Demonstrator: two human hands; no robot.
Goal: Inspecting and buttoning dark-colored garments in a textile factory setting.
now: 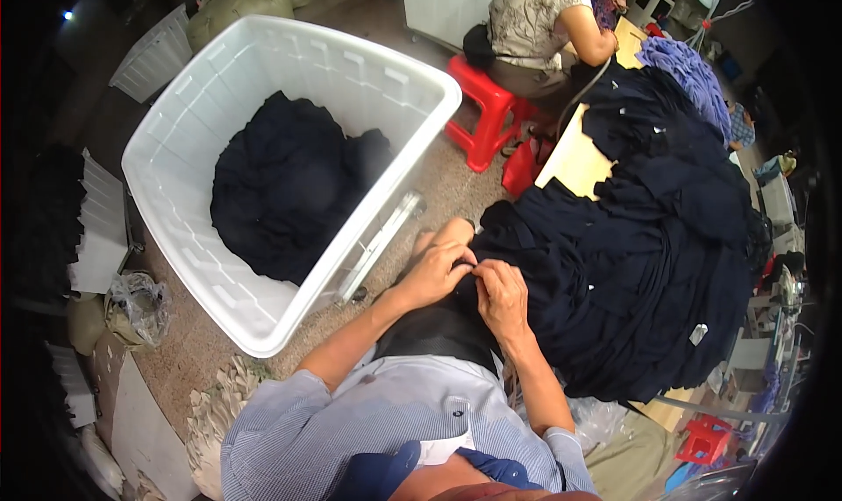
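Note:
My left hand (436,273) and my right hand (503,298) come together above my lap, fingertips almost touching. Both are closed in a pinch on the edge of a dark navy cloth (509,245), though the pinched bit itself is mostly hidden by my fingers. This cloth runs into a big heap of navy fabric (640,264) spread over the table to my right. Small white tags or scraps show here and there on the heap.
A large white plastic bin (368,225) stands at my left, with navy fabric (289,177) inside. Farther off, a person in a patterned top (535,14) sits on a red stool (482,120) at the table (579,157). Purple fabric (688,76) lies at its far end.

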